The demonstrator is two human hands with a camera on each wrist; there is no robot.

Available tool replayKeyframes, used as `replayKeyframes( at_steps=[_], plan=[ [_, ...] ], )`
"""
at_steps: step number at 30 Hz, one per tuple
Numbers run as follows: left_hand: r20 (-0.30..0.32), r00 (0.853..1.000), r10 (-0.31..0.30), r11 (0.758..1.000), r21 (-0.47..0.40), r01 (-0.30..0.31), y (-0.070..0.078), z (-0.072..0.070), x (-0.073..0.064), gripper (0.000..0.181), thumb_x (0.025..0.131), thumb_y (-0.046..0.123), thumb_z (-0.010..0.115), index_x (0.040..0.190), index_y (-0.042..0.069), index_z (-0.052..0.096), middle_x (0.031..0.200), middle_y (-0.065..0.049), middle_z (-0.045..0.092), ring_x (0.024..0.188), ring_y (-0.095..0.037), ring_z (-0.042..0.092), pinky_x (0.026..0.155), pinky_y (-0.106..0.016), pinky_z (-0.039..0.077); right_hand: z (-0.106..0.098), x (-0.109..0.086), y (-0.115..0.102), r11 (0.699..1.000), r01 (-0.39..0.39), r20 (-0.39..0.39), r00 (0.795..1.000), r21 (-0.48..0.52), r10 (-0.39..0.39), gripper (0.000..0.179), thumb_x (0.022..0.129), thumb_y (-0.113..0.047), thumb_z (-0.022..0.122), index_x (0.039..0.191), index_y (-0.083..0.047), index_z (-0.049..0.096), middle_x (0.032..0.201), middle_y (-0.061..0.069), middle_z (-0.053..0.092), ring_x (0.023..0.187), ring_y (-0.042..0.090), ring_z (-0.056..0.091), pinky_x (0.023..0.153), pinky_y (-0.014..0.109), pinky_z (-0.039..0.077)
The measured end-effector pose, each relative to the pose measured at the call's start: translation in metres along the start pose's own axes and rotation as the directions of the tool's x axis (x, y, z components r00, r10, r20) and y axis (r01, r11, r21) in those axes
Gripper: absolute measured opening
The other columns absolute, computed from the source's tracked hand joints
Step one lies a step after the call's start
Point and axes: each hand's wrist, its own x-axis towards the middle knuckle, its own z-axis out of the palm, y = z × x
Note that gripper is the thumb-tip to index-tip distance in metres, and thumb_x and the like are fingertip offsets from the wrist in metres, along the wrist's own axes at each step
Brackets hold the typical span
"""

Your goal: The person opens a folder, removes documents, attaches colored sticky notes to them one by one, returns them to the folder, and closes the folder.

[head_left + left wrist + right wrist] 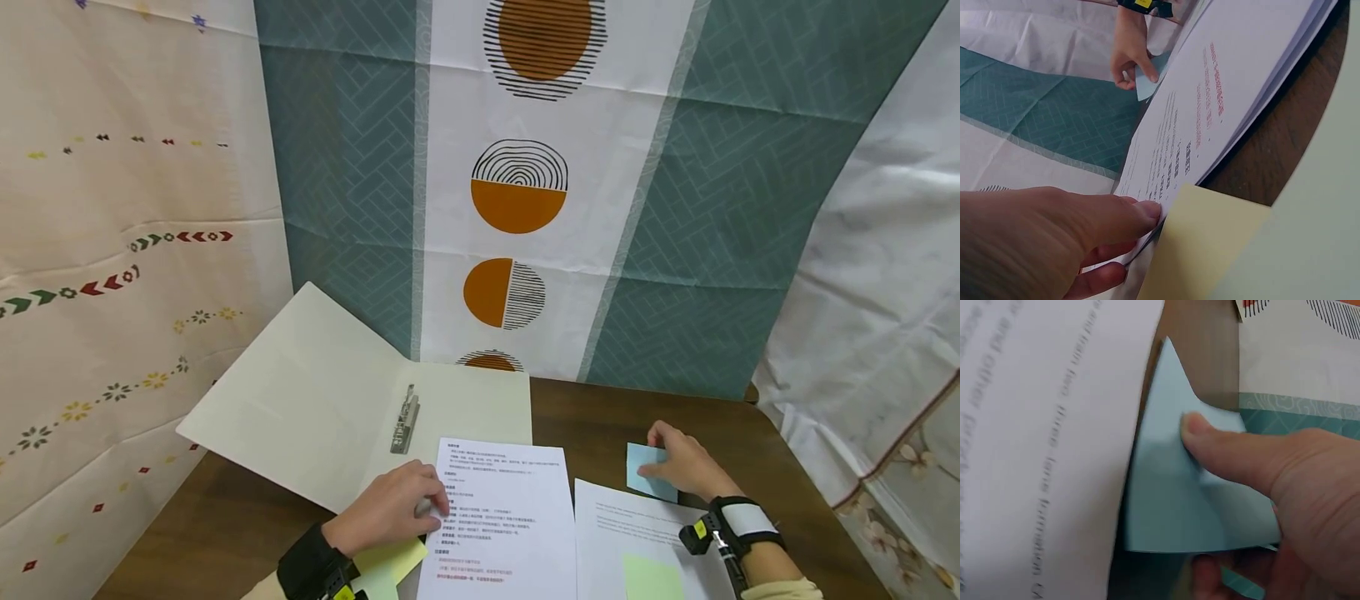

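My right hand [686, 465] pinches a light blue sticky note [643, 467] beside a printed sheet. In the right wrist view the thumb presses on the face of the note [1166, 487], which bends, while the other fingers are behind it. My left hand [397, 508] is at the left edge of a printed page [502, 517] with black and red text. Up close in the left wrist view, its thumb lies on the page [1166, 150] and its fingers curl under the edge, gripping the paper. A yellow sticky note [1204, 237] lies close beside that thumb.
An open cream folder [292, 400] with a metal clip [405, 421] stands behind the pages, its cover raised at the left. A second printed sheet [615, 533] at the right carries a pale green sticky note [652, 579]. Patterned cloth [337, 167] hangs behind the brown table [592, 417].
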Motion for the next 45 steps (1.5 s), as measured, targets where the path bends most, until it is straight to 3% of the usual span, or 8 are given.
replayKeyframes(
  at_steps=[4,7,14,22,29,32,36,45],
  plan=[
    [-0.004,1.0,0.003,1.0,0.001,-0.003,0.0,0.001,0.001,0.015,0.089,0.017,0.092,0.091,0.029,0.083,0.103,0.017,0.073,0.099,-0.004,0.056,0.08,-0.025,0.044,-0.002,-0.001,-0.002,0.999,0.012,-0.032,0.999,-0.042,-0.013,0.054,0.091,-0.013,0.093,0.135,0.003,0.067,0.134,0.034,0.073,0.12,0.052,0.071,0.095,0.064,0.063],
    [-0.005,1.0,0.006,1.0,0.006,-0.006,0.0,0.001,0.001,0.015,0.09,0.017,0.092,0.091,0.029,0.083,0.103,0.017,0.072,0.1,-0.004,0.056,0.08,-0.025,0.044,-0.005,-0.002,-0.003,0.999,0.039,-0.046,0.998,-0.036,-0.041,0.045,0.092,-0.013,0.092,0.13,0.003,0.074,0.136,0.034,0.074,0.128,0.057,0.069,0.1,0.069,0.061],
    [-0.017,1.0,0.015,1.0,0.022,-0.015,0.001,0.001,-0.001,0.016,0.089,0.015,0.092,0.09,0.029,0.083,0.102,0.017,0.072,0.1,-0.004,0.057,0.08,-0.024,0.044,-0.019,-0.011,-0.008,0.996,0.08,-0.149,0.986,0.027,-0.076,0.022,0.096,-0.015,0.089,0.113,-0.005,0.079,0.122,0.021,0.082,0.107,0.035,0.073,0.089,0.051,0.062],
    [-0.025,0.999,0.02,1.0,0.025,-0.019,0.001,0.0,-0.002,0.016,0.089,0.015,0.091,0.09,0.029,0.083,0.103,0.016,0.073,0.1,-0.004,0.058,0.081,-0.025,0.046,-0.036,-0.027,-0.021,0.975,0.191,-0.521,0.847,0.113,-0.106,0.029,0.098,-0.013,0.088,0.121,0.002,0.076,0.113,0.028,0.083,0.075,-0.008,0.06,0.065,0.017,0.054],
    [-0.023,1.0,0.018,0.999,0.029,-0.017,0.001,0.0,-0.001,0.016,0.089,0.016,0.091,0.09,0.029,0.082,0.104,0.016,0.073,0.101,-0.005,0.058,0.081,-0.025,0.045,-0.028,-0.027,-0.024,0.958,0.2,-0.574,0.818,0.205,-0.048,0.031,0.098,-0.011,0.088,0.122,0.005,0.076,0.111,0.027,0.083,0.074,-0.008,0.061,0.065,0.012,0.054],
    [-0.022,1.0,0.017,0.999,0.03,-0.017,0.001,0.0,-0.001,0.016,0.089,0.016,0.091,0.09,0.029,0.082,0.103,0.017,0.072,0.101,-0.005,0.058,0.08,-0.025,0.045,-0.023,-0.027,-0.027,0.909,0.196,-0.576,0.816,0.367,0.057,0.033,0.101,-0.015,0.086,0.125,0.005,0.074,0.101,0.003,0.086,0.076,-0.006,0.065,0.069,0.011,0.056],
    [-0.02,1.0,0.014,0.999,0.03,-0.013,0.001,0.0,0.0,0.016,0.089,0.016,0.091,0.09,0.029,0.082,0.102,0.017,0.072,0.1,-0.004,0.057,0.079,-0.024,0.044,-0.017,-0.027,-0.034,0.795,0.165,-0.533,0.816,0.584,0.223,0.04,0.103,-0.022,0.084,0.132,0.003,0.07,0.089,-0.03,0.075,0.079,-0.008,0.07,0.073,0.01,0.059],
    [-0.033,0.999,0.004,1.0,0.015,-0.004,0.002,0.0,0.002,0.012,0.09,0.022,0.091,0.091,0.029,0.082,0.102,0.016,0.072,0.098,-0.002,0.056,0.078,-0.023,0.043,-0.003,-0.027,-0.042,0.677,0.192,-0.488,0.827,0.711,0.279,0.033,0.103,-0.02,0.084,0.127,-0.002,0.072,0.088,-0.028,0.078,0.08,-0.006,0.075,0.074,0.012,0.061]
  ],
)
